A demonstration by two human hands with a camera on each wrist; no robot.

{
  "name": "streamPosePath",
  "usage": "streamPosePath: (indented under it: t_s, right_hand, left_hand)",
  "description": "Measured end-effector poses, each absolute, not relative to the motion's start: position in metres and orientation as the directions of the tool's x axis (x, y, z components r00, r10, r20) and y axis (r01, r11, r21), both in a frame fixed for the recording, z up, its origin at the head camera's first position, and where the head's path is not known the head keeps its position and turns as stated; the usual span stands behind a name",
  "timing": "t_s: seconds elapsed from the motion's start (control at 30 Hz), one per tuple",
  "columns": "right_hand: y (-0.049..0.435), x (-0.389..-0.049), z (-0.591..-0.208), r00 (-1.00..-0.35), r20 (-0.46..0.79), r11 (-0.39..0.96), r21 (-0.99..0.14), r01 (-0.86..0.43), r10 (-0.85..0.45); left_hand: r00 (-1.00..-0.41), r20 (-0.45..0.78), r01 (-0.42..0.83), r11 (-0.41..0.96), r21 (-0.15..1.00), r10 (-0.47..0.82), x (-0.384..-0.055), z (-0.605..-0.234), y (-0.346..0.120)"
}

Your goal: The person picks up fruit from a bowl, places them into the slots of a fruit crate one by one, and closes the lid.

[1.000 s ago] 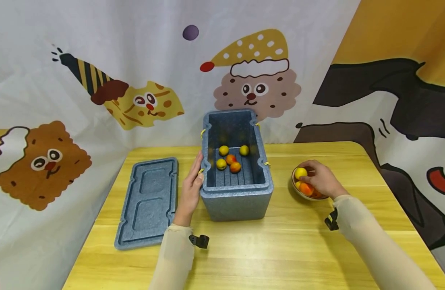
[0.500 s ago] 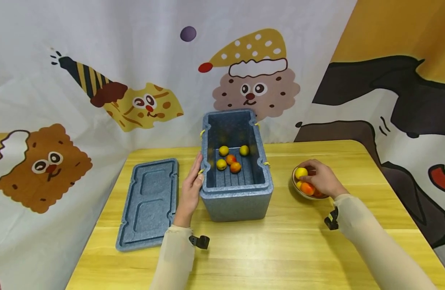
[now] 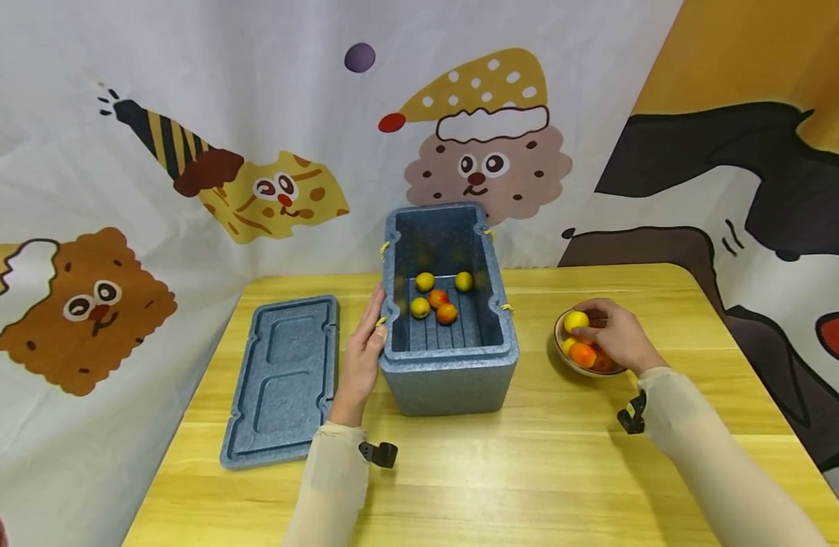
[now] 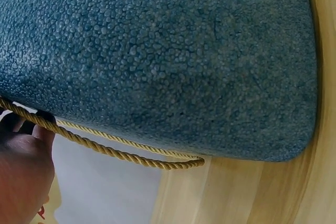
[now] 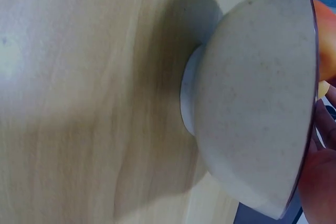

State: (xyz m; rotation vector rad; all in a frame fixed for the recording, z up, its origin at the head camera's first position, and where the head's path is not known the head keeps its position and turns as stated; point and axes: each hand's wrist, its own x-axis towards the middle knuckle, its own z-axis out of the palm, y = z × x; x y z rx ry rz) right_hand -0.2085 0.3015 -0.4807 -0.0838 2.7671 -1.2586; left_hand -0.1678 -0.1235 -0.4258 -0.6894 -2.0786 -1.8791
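My left hand (image 3: 361,357) rests along the left side of an open blue-grey foam box (image 3: 448,391), its fingers stretched out beside a yellow rope handle (image 4: 121,153). Inside the box lie several fruits, among them a lemon (image 3: 463,281) and an orange-red fruit (image 3: 447,313). To the right of the box, my right hand (image 3: 617,334) reaches over a small bowl (image 5: 257,93) and pinches a lemon (image 3: 576,322) at its far left rim. Below that hand sit an orange fruit (image 3: 582,355) and others, partly hidden by the fingers.
The box's lid (image 3: 282,380) lies flat on the wooden table (image 3: 460,486), left of my left hand. Behind the table hangs a white cloth (image 3: 282,68) with cartoon biscuits, close to the box's back end.
The lemon in my right hand has risen slightly against the fruit below it. My left hand keeps its place on the box. The whole view shifts a little.
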Motion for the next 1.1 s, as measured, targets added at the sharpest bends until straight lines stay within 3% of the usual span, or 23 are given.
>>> streamPosePath:
  t_s: [0.43,1.1]
  right_hand:
    - [0.307,-0.205,-0.467,-0.997,-0.003,0.629,-0.776,-0.044,-0.074]
    - [0.314,-0.207,-0.432,-1.0,0.024,0.561,-0.827,-0.018,0.003]
  left_hand:
    - [-0.837,0.516,0.533,0.053,0.845,0.183,-0.169,-0.425,-0.124]
    - [-0.853,0.488,0.507,0.067,0.86,0.187,-0.168,-0.425,-0.125]
